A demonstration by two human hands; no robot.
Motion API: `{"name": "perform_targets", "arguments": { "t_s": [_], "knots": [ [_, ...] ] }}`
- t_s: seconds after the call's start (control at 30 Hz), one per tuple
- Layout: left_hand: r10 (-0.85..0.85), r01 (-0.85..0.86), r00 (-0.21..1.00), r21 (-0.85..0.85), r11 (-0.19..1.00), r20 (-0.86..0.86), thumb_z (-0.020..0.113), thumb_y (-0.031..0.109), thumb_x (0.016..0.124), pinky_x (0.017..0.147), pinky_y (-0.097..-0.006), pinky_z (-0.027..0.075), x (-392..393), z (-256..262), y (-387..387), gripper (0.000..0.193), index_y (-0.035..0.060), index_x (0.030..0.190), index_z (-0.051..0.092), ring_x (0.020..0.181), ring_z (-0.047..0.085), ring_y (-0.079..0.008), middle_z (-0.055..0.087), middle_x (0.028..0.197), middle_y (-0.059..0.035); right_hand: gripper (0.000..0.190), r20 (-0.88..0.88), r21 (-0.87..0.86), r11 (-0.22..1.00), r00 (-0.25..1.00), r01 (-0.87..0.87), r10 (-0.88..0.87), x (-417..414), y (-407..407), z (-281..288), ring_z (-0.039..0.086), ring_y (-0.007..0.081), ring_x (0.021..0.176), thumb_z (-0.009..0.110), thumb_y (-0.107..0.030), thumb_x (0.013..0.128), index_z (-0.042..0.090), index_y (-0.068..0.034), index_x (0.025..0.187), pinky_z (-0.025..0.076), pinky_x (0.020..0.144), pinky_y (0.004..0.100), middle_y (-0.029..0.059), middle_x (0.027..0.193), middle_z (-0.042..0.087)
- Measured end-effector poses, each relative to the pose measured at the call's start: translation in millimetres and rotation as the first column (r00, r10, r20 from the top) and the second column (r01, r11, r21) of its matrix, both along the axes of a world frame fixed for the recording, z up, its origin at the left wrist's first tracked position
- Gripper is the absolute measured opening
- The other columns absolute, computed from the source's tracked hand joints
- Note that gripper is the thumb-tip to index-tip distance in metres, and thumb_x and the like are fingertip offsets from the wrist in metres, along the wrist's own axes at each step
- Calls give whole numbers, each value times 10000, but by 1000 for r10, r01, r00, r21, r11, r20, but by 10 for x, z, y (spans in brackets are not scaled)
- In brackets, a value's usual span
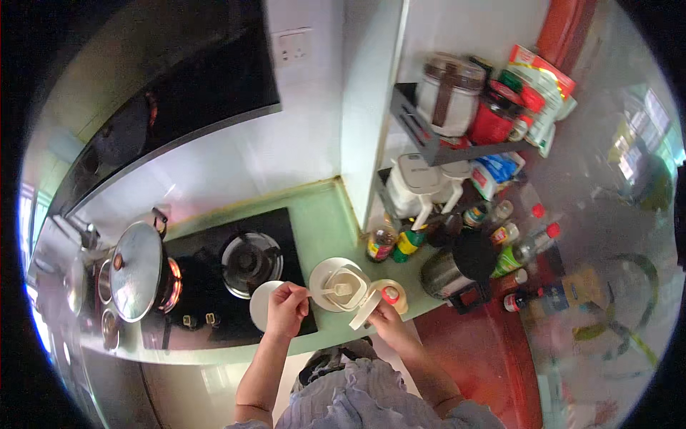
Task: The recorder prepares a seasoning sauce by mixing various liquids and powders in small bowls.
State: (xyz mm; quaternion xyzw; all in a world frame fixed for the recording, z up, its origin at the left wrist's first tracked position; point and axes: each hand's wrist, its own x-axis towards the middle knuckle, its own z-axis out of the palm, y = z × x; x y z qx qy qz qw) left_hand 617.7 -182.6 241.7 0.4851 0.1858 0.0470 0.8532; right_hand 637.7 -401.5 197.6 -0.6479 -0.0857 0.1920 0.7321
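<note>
My left hand [288, 310] grips the handle of a small white spoon [338, 290], whose bowl holds something pale over a white seasoning container [348, 288]. The container stands above a white bowl [320, 274] on the counter. My right hand [387, 322] is shut on the container's raised white lid [364, 311]. Close to my left hand lies a white plate [261, 307], partly hidden by it. A bottle with a red cap [390, 294] stands just behind my right hand.
A lidded wok [136, 273] sits over a lit burner [172, 284] at left; the other burner [252, 264] holds no pot. An electric kettle [450, 271], sauce bottles [381, 244] and a dark rack [429, 145] with jars and white containers stand at right. A range hood [177, 80] hangs above.
</note>
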Motion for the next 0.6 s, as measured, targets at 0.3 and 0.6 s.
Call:
{"name": "perform_targets", "arguments": {
  "t_s": [0.3, 0.6],
  "knots": [
    [457, -461, 887, -176, 870, -66, 550, 35, 804, 353, -140, 291, -768, -289, 719, 99, 50, 712, 514, 405, 394, -51, 469, 556, 0, 193, -104, 32, 986, 980, -164, 167, 61, 460, -172, 398, 56, 649, 500, -208, 885, 519, -53, 998, 334, 570, 208, -36, 720, 460],
    [404, -270, 915, 732, 625, -7, 568, 54, 827, 462, -213, 430, -1009, -1142, 785, 76, 26, 759, 549, 509, 525, -83, 548, 581, -36, 151, -151, 52, 984, 972, -172, 178, 77, 534, -282, 386, 64, 608, 497, -216, 888, 514, -71, 924, 314, 550, 211, -39, 666, 427]
  ]
}}
